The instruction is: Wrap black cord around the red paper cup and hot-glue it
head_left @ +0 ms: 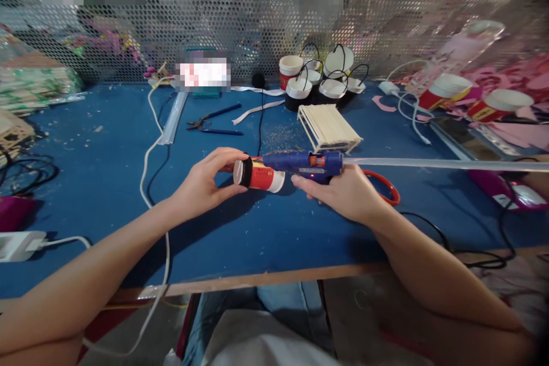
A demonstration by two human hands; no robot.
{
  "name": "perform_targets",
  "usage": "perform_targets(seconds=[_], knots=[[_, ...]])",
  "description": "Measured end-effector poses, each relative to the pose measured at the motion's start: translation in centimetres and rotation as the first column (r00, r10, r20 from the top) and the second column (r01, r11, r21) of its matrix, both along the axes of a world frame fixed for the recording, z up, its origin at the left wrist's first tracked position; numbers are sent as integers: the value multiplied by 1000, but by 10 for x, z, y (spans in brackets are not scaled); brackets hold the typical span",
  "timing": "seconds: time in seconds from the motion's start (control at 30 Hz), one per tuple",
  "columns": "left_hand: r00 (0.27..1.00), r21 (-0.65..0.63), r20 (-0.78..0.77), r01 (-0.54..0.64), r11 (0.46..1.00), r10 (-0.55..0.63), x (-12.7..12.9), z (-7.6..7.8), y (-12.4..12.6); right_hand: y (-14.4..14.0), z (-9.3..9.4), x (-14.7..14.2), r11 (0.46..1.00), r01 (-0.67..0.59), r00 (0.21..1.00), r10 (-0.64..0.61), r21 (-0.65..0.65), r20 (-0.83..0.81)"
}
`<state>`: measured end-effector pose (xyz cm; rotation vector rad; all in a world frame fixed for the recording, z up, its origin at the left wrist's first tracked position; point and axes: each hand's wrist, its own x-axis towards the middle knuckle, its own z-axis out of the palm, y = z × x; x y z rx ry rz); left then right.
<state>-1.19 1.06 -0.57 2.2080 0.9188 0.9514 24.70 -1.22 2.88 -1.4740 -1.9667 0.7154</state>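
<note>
Over blue table (107,183), near front edge: left hand (206,183) grips red-and-white cup (259,176) lying on its side, fingers wrapped round black band at its base. Right hand (343,191) closed on blue glue gun (306,164), nozzle touching cup's upper side; long glue stick (450,164) juts out rearward to right. Behind: pliers (212,123), stack of sticks (328,126), finished cups (321,83). Red scissors handle (388,186) beside right hand.
</note>
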Motion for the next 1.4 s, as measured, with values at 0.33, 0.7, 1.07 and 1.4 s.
perform_targets(seconds=[0.33, 0.7, 1.07, 1.4], knots=[[1000, 0, 12, -11, 1000, 11, -1, -2, 1, -5, 4, -4, 999, -18, 1000, 17, 42, 13], [997, -105, 21, -75, 992, 77, 0, -1, 1, -6, -5, 1, 976, -75, 992, 53, 204, 115], [987, -250, 1, -157, 955, 162, 4, 3, 0, -12, 2, -1, 969, -138, 979, 103, 204, 177], [986, -258, -3, -163, 952, 167, 2, 3, -1, -13, 2, -1, 972, -156, 975, 123, 176, 186]])
